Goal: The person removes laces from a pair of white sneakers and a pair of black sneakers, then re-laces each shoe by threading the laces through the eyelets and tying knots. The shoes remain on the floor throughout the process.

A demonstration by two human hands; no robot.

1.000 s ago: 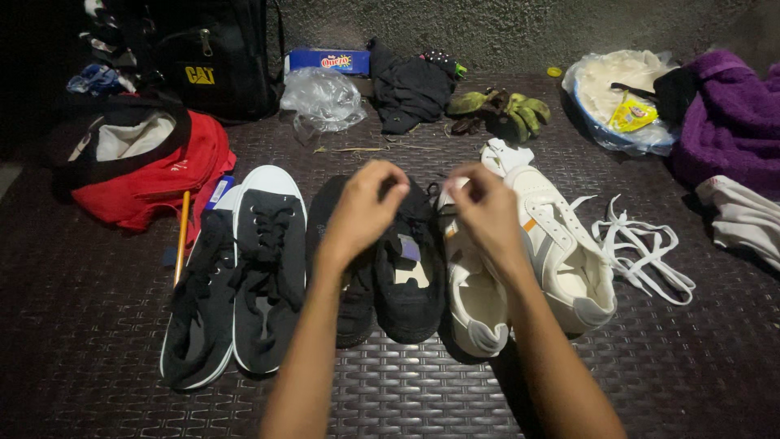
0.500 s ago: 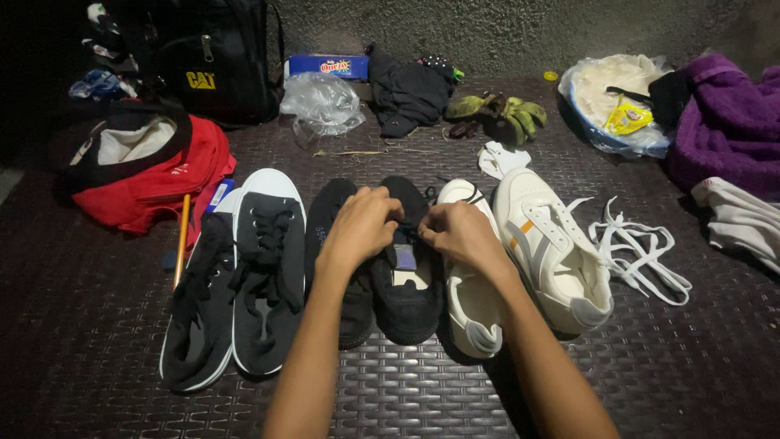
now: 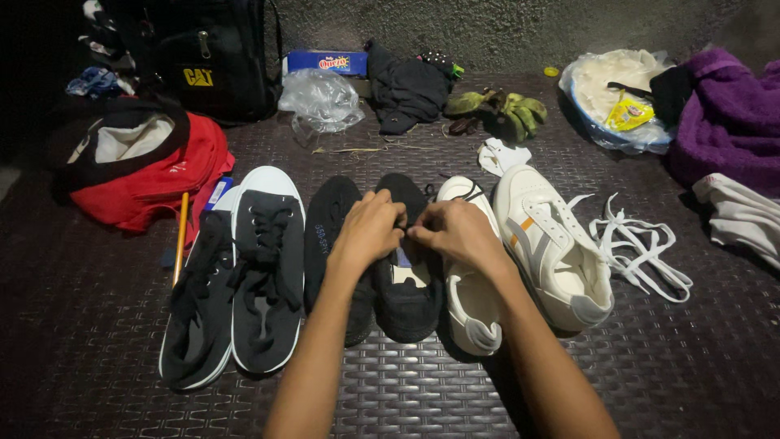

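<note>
Both hands have dropped together: left hand (image 3: 370, 228) and right hand (image 3: 455, 232) now pinch the lace of the plain black canvas shoe (image 3: 406, 284) mid-mat.

The left hand (image 3: 370, 229) and right hand (image 3: 455, 232) hid the black shoe's (image 3: 406, 301) laces, so their grip could not be told. The purple cloth (image 3: 723, 122) was cut off at the right edge.

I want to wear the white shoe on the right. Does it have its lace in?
No. The white shoe looks unlaced; a loose white lace lies beside it on the mat.
</note>
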